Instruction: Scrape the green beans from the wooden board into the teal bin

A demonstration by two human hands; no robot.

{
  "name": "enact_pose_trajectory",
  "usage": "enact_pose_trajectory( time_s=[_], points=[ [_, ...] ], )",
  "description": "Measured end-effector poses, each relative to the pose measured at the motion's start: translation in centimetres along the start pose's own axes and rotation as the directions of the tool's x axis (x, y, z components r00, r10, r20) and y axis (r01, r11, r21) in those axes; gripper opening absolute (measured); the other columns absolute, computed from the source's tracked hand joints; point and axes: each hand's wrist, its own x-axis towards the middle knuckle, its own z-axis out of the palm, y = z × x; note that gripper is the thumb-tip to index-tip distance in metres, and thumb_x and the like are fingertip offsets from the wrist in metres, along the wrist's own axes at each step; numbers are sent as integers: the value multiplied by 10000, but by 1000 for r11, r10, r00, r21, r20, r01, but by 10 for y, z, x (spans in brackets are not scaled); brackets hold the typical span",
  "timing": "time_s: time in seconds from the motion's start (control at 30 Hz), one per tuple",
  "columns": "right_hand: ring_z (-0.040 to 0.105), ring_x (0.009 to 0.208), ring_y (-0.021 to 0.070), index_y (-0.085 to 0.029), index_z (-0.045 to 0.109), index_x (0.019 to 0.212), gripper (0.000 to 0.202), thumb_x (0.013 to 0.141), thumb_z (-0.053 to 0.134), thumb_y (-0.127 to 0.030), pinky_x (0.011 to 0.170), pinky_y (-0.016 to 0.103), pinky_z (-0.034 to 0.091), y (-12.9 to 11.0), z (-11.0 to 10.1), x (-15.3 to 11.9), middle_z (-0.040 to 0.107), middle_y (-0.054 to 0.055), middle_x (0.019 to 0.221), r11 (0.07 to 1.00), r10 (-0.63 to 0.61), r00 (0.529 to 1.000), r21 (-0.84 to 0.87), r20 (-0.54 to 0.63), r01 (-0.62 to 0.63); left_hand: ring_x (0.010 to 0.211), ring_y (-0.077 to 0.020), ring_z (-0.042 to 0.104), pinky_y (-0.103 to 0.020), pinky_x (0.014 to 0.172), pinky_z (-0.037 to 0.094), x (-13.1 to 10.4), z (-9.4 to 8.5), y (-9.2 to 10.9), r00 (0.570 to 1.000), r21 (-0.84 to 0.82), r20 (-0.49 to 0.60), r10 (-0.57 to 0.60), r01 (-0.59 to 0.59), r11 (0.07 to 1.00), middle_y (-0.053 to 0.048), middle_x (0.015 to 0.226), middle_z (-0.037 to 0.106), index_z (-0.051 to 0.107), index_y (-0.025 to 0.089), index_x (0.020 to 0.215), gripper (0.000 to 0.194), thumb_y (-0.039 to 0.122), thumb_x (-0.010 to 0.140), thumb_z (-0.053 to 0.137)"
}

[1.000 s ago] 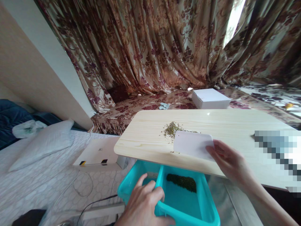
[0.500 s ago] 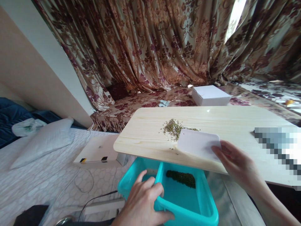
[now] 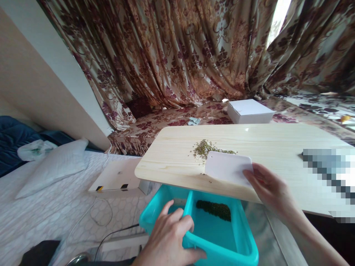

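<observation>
My right hand (image 3: 270, 184) grips the right end of a thin white plastic scraper (image 3: 229, 167), tilted on the wooden tabletop (image 3: 166, 155). Its far left corner touches a loose pile of small green beans or seeds (image 3: 205, 147), part of which it hides. My left hand (image 3: 172, 231) is closed over the near wall of a turquoise two-compartment bin (image 3: 246, 236), fingers over the divider side and thumb in front. Dark green grains (image 3: 213, 210) lie along the far end of the right compartment. Pale material (image 3: 180, 201) shows in the left one, mostly hidden by my fingers.
The bin sits just under the table's near edge. A blurred-out device (image 3: 330, 170) lies at the table's right. Behind are a white box (image 3: 249, 111) and patterned curtains. A white carton (image 3: 116, 175), cables and a pillow (image 3: 52, 168) lie on the bed at left.
My right hand has drawn the scraper slightly left along the tabletop, against the near side of the pile. My left hand stays on the bin.
</observation>
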Motion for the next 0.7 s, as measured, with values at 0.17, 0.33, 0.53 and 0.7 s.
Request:
enact_pose_trajectory(
  time_s=[0.17,0.33,0.53,0.7],
  points=[
    [724,716,225,-228,638,831,333,745,666,-549,632,302,599,0,1,4,755,62,789,999,-41,999,-17,1,41,856,-220,651,-601,1109,307,0,-3,1,1000,-5,4,7,-7,1000,46,767,582,614,214,772,441,429,553,931],
    [728,734,237,-218,631,815,379,739,659,-588,622,302,597,-6,5,3,755,81,785,999,-39,998,-10,47,40,877,-223,652,-599,1109,309,-1,-4,2,1000,-1,-3,-1,1,1000,49,777,586,614,217,776,449,427,544,936],
    [724,754,233,-219,628,823,354,758,647,-567,656,299,594,-5,9,6,750,76,789,999,-52,997,-10,54,53,857,-214,655,-590,1105,323,-2,-7,1,1000,-3,-4,-6,6,1000,52,770,584,610,219,776,444,425,549,932],
    [719,747,240,-223,615,762,356,748,659,-576,658,314,597,-4,14,6,734,69,754,998,-57,997,-8,50,57,840,-211,654,-589,1103,327,-2,-8,0,1000,12,-4,-5,5,1000,49,765,585,606,215,769,434,403,552,932]
  ],
)
